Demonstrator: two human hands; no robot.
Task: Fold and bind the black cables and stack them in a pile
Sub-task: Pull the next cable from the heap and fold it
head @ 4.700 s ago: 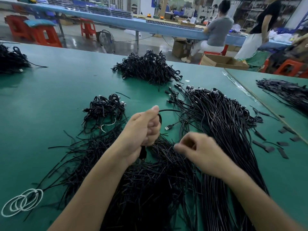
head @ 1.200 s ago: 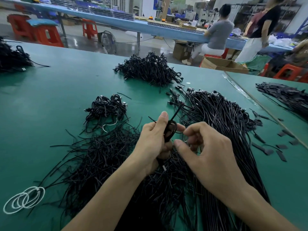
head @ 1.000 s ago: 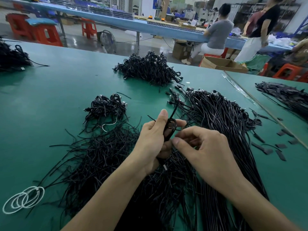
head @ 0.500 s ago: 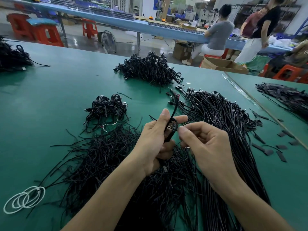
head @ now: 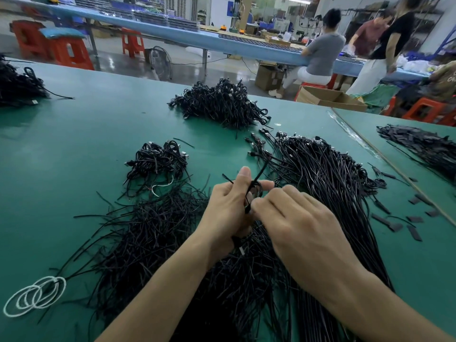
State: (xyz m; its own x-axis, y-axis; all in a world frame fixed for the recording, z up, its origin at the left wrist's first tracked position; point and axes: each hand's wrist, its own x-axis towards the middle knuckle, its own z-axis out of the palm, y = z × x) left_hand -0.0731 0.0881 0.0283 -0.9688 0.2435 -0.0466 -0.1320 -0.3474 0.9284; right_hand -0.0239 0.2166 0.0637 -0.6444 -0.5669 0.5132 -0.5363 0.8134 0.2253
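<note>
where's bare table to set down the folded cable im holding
Bare green table lies left of the small bundled pile, and a strip runs between it and the far pile. Crowded: loose ties and long cables under the folded cable.

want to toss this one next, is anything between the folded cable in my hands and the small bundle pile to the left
Nothing upright. The folded cable sits in the left hand; toward the small pile lie only flat loose ties on the green table.
</note>
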